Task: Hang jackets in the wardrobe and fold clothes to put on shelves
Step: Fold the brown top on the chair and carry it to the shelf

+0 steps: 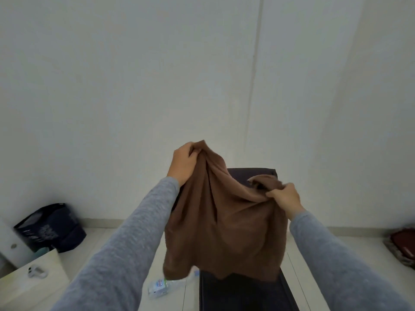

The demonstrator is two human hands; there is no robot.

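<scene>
A brown garment (224,225) hangs in the air in front of me, above a dark mat (242,292) on the floor. My left hand (183,163) grips a bunched top corner of it, raised higher. My right hand (286,196) pinches the other top edge, lower and to the right. The cloth sags between the two hands and its lower hem drapes loosely. Both arms wear grey sleeves. No wardrobe or shelf is in view.
A plain white wall fills the view ahead. A dark bag (50,227) stands on the floor at the left, a plastic bottle (161,286) lies below the garment, a pale surface (31,286) with a small white object (37,271) sits lower left, a red-brown item (402,243) lies at the right.
</scene>
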